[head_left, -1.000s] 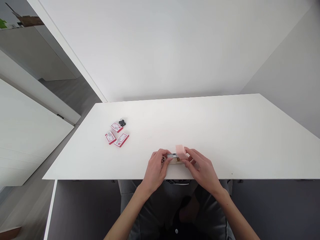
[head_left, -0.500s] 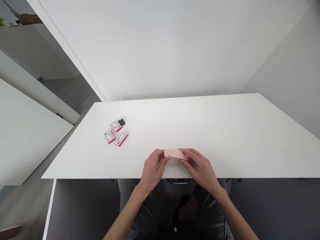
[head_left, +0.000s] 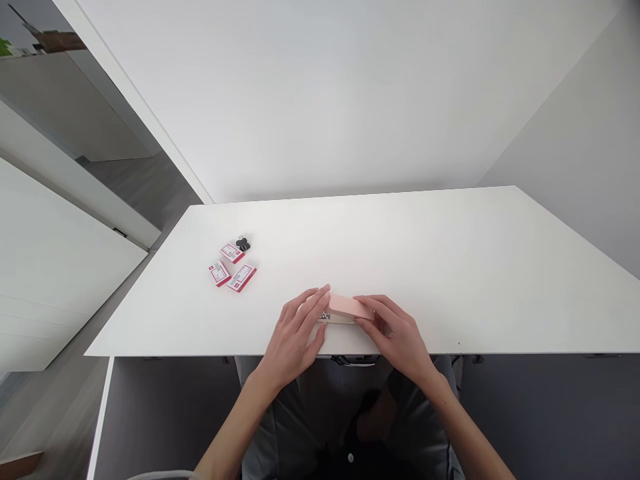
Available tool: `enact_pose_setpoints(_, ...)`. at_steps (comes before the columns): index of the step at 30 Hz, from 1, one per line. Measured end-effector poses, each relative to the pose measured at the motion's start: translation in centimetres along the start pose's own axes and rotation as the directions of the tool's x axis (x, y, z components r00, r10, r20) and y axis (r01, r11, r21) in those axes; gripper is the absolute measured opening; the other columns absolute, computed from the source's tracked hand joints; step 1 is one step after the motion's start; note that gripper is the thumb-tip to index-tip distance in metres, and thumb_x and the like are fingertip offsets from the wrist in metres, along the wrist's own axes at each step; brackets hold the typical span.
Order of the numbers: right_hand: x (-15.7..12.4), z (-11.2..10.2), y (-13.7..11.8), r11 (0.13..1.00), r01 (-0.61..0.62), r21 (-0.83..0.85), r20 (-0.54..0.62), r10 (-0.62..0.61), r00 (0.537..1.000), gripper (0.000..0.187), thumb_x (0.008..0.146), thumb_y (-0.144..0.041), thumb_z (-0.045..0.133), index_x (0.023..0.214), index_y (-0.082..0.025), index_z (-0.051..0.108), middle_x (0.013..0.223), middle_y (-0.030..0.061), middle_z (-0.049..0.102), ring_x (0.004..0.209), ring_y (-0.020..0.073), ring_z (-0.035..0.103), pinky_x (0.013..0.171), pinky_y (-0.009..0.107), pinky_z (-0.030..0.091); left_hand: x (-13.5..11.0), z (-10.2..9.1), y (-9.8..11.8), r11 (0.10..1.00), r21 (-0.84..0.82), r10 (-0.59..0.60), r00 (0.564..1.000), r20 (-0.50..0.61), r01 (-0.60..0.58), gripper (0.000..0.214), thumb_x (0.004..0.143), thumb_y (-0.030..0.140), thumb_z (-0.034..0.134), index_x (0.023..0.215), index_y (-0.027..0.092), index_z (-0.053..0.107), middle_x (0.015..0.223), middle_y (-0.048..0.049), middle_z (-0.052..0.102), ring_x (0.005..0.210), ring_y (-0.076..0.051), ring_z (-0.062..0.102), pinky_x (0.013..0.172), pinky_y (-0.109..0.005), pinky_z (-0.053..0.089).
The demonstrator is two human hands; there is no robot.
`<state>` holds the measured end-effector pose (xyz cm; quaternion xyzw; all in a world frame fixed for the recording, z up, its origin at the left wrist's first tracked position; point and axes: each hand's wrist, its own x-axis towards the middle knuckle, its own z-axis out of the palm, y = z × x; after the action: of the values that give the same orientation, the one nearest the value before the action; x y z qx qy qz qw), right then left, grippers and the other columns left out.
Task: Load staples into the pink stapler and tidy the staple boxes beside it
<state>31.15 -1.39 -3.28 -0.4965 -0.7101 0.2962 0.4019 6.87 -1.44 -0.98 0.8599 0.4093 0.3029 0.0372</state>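
Note:
Near the front edge of the desk, a pale pink box lid [head_left: 349, 307] sits tilted over a cream base [head_left: 341, 319]. At the base's left end shows a small, dark, silvery cluster [head_left: 325, 315], too small to make out. My right hand [head_left: 395, 333] grips the lid's right end between fingers and thumb. My left hand [head_left: 296, 332] has its fingers stretched out, with the fingertips against the lid's left end and the thumb apart, close to the base. The lid and my fingers hide much of the base's inside.
Further left on the white desk [head_left: 425, 267] lie several small red-and-white packets: an upper one [head_left: 232, 253], a left one [head_left: 219, 273] and a right one [head_left: 242, 278]. Small black objects [head_left: 243, 243] touch the upper packet. A wall [head_left: 330, 100] rises behind the desk.
My left hand has loosened from the lid's left end and spread its fingers, moving slightly left. The lid sits lower over the base. My right hand keeps its hold.

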Motion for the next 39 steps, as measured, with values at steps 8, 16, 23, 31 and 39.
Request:
enact_pose_setpoints(8,0.0,0.0,-0.1,1.0,0.001,-0.002,-0.001,-0.001,1.0,0.03,0.104,-0.042,0.058,0.13,-0.029,0.067,0.121,0.0073,0.07,0.079,0.0192,0.067,0.068,0.034,0.056,-0.3,0.6,-0.2,0.998,0.049,0.032,0.999,-0.04,-0.03,0.079,0.1,0.009,0.053,0.167,0.028,0.017,0.161,-0.0112,0.049,0.146,-0.026,0.048,0.111,-0.048,0.049)
enact_pose_setpoints(16,0.1,0.1,0.1,0.997,0.027,-0.067,0.005,-0.026,1.0,0.031,0.104,-0.042,0.056,0.131,-0.03,0.067,0.121,0.0077,0.071,0.07,0.0171,0.067,0.064,0.033,0.057,-0.4,0.7,-0.4,1.0,0.014,-0.002,0.999,-0.049,0.003,0.069,0.096,0.003,0.053,0.159,0.025,0.034,0.156,-0.0099,0.055,0.142,-0.023,0.05,0.112,-0.046,0.049)
enact_pose_setpoints(23,0.1,0.0,-0.2,0.996,0.017,-0.085,0.012,-0.016,1.0,0.032,0.105,-0.042,0.055,0.132,-0.03,0.067,0.12,0.0076,0.071,0.064,0.016,0.062,0.064,0.035,0.056,-0.4,0.9,-0.4,0.999,-0.028,-0.045,0.996,-0.077,0.043,0.06,0.096,0.002,0.052,0.15,0.025,0.042,0.152,-0.0093,0.059,0.136,-0.024,0.054,0.108,-0.049,0.051)
enact_pose_setpoints(31,0.1,0.0,-0.2,0.997,-0.001,-0.076,0.026,0.004,1.0,0.035,0.104,-0.045,0.054,0.134,-0.03,0.067,0.122,0.0086,0.07,0.065,0.0168,0.061,0.064,0.036,0.056,-0.2,1.0,-0.5,0.997,-0.049,-0.067,0.994,-0.088,0.063,0.052,0.098,0.006,0.049,0.146,0.027,0.045,0.148,-0.0094,0.062,0.128,-0.023,0.06,0.104,-0.049,0.054)
enact_pose_setpoints(39,0.1,-0.1,-0.3,0.998,0.004,-0.069,0.053,0.0,0.999,0.034,0.103,-0.042,0.057,0.134,-0.031,0.065,0.124,0.0064,0.07,0.064,0.0155,0.059,0.065,0.034,0.055,-0.4,0.8,-0.4,0.991,-0.096,-0.104,0.992,-0.068,0.098,0.053,0.099,0.006,0.047,0.147,0.027,0.045,0.149,-0.0092,0.061,0.131,-0.023,0.058,0.106,-0.049,0.053)
